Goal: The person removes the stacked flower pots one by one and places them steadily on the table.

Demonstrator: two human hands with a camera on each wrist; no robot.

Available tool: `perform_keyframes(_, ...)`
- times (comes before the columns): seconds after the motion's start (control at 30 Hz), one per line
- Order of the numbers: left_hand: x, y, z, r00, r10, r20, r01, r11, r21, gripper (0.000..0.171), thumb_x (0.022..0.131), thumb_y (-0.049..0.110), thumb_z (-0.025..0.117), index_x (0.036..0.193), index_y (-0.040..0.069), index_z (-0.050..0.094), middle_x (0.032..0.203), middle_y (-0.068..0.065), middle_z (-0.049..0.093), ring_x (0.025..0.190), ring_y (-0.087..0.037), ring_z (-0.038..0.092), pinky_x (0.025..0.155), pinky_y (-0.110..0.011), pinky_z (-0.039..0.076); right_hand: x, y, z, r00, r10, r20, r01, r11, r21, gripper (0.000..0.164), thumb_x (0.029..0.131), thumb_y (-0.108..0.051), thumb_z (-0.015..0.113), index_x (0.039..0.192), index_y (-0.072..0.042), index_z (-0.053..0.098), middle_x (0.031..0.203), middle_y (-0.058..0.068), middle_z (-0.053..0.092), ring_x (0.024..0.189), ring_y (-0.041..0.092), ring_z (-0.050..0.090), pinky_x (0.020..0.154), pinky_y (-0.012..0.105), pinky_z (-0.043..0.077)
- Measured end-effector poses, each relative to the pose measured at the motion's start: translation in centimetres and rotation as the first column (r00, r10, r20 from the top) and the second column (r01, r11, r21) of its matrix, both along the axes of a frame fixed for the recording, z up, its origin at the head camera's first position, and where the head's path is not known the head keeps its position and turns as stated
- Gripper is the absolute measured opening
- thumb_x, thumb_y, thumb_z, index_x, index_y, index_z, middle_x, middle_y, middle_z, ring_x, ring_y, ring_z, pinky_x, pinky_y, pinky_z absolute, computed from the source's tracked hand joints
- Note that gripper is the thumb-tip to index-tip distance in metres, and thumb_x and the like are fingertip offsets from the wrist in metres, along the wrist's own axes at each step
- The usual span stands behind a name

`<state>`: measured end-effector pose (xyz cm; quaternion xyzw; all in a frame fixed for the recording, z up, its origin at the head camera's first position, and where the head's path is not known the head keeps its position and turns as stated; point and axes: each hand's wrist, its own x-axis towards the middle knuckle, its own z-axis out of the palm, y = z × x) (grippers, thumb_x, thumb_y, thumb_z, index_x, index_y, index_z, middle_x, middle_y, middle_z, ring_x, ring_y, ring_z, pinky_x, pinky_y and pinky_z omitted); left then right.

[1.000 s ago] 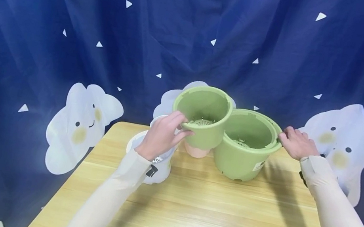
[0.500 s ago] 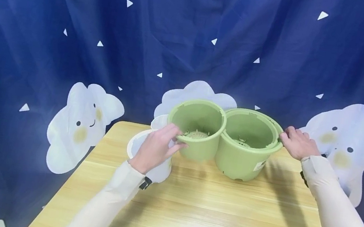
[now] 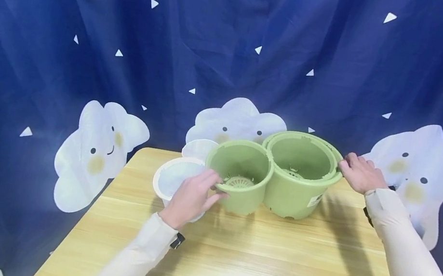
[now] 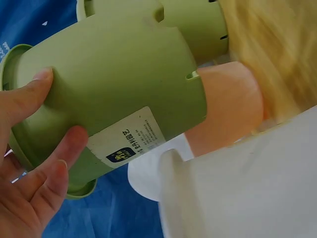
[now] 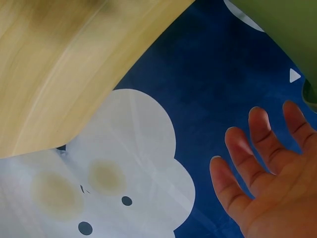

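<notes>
My left hand (image 3: 192, 197) grips the near-left rim of the smaller green plant pot (image 3: 243, 201), thumb and fingers along its wall in the left wrist view. This pot is upright, slatted at the bottom, and labelled on its side (image 4: 128, 138). Whether its base meets the table cannot be told. Close beside it on the right stands the larger green plant pot (image 3: 292, 198). At that pot's right rim, my right hand (image 3: 361, 174) holds on with thumb and forefinger. Its other fingers (image 5: 238, 141) extend loosely in the right wrist view, where the thumb is hidden.
A white pot (image 3: 160, 191) stands left of the smaller green pot, partly behind my left hand. Behind it shows a white round rim (image 3: 199, 148). A peach-coloured container (image 4: 229, 106) appears in the left wrist view. A dark blue curtain (image 3: 238, 38) hangs behind the wooden table (image 3: 271, 258).
My left hand has lowered the smaller green pot and brought it nearer, beside the larger one. The peach base seen beneath it earlier is now hidden in the head view. My right hand has stayed put.
</notes>
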<state>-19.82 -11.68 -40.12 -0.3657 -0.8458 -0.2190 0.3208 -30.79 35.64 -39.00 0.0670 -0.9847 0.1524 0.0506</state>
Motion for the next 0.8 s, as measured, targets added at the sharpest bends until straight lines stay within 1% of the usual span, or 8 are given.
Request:
perform_keyframes(0.07,0.2,0.0,-0.4,1.000,0.000,0.009,0.001,1.000,-0.010,0.026,0.084,0.022,0.085,0.098,0.010,0.067,0.093,0.001,0.069,0.079,-0.012,0.071,0.069,-0.021,0.059,0.0,0.1,0.0,1.000,0.000,-0.002,0.000,1.000,-0.001,0.058,0.104,-0.050,0.023,0.127,-0.002,0.048,0.130,0.029,0.055,0.114,0.057,0.049,0.082,0.069,0.046)
perform_keyframes(0.3,0.9,0.4,-2.1,0.996,-0.002,0.085,0.006,0.999,-0.044,0.024,0.086,0.022,0.083,0.100,0.010,0.068,0.095,0.001,0.068,0.080,-0.010,0.070,0.072,-0.018,0.059,-0.2,0.1,-0.1,1.000,-0.008,0.000,0.008,1.000,-0.006,0.058,0.104,-0.050,0.023,0.127,-0.003,0.049,0.130,0.028,0.056,0.115,0.056,0.049,0.083,0.069,0.045)
perform_keyframes(0.43,1.1,0.6,-3.0,0.994,-0.003,0.109,0.009,0.999,-0.054,0.024,0.086,0.022,0.083,0.101,0.010,0.067,0.095,0.002,0.068,0.078,-0.009,0.069,0.070,-0.018,0.058,-0.4,0.2,-0.2,1.000,-0.008,0.000,0.008,1.000,-0.007,0.059,0.104,-0.051,0.023,0.127,-0.003,0.049,0.129,0.027,0.056,0.115,0.056,0.050,0.082,0.068,0.045)
perform_keyframes(0.6,1.2,0.8,-4.1,0.991,-0.007,0.131,0.018,0.996,-0.083,0.026,0.088,0.022,0.081,0.104,0.009,0.066,0.097,0.000,0.067,0.080,-0.008,0.069,0.072,-0.017,0.059,-0.3,0.2,-0.2,1.000,-0.003,0.006,0.003,1.000,-0.010,0.060,0.105,-0.051,0.022,0.128,-0.002,0.048,0.130,0.028,0.055,0.115,0.056,0.049,0.083,0.069,0.045)
perform_keyframes(0.73,1.0,0.7,-5.4,0.990,0.008,0.142,0.008,0.993,-0.114,0.027,0.088,0.024,0.081,0.105,0.009,0.066,0.098,0.000,0.068,0.080,-0.008,0.069,0.072,-0.017,0.058,-0.2,0.1,-0.1,1.000,0.000,0.009,0.001,1.000,-0.006,0.060,0.105,-0.050,0.022,0.129,-0.002,0.047,0.131,0.029,0.055,0.116,0.056,0.049,0.083,0.069,0.045)
perform_keyframes(0.8,1.0,0.7,-6.0,0.991,0.015,0.136,0.001,0.993,-0.121,0.027,0.087,0.024,0.082,0.103,0.009,0.067,0.096,0.001,0.069,0.079,-0.007,0.068,0.071,-0.017,0.058,-0.1,0.0,-0.1,1.000,0.000,0.013,0.000,1.000,-0.004,0.060,0.105,-0.050,0.022,0.129,-0.002,0.048,0.131,0.029,0.054,0.116,0.056,0.049,0.084,0.069,0.045)
